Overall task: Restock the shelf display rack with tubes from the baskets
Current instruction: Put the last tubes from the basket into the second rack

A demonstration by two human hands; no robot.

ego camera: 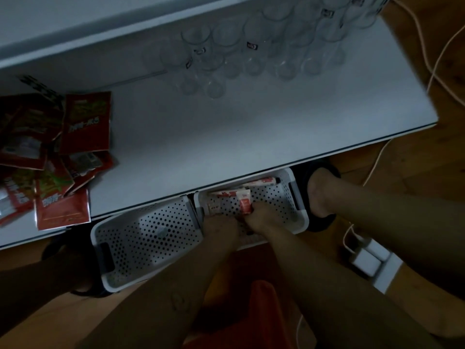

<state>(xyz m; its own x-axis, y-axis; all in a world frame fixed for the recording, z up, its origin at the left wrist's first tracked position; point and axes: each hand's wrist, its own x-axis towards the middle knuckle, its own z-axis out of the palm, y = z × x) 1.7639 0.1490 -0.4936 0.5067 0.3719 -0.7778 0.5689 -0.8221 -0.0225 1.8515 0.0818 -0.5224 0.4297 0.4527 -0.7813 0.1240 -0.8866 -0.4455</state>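
Observation:
Two white perforated baskets stand on the floor under the front edge of the white shelf (226, 127). The right basket (297, 197) holds a few red-and-white tubes (266, 183). Both my hands reach into it side by side. My right hand (261, 214) grips a red-and-white tube (245, 201) standing on end. My left hand (221, 224) is down among the tubes at the basket's left side; its fingers are hidden and I cannot tell what they hold. The left basket (148, 238) looks empty of tubes.
Red snack packets (63, 147) lie piled on the shelf's left. Several clear glasses (251, 46) stand at its back right. My feet in dark slippers (322, 195) flank the baskets. White cables (432, 79) and a power strip (370, 260) lie on the wooden floor at right.

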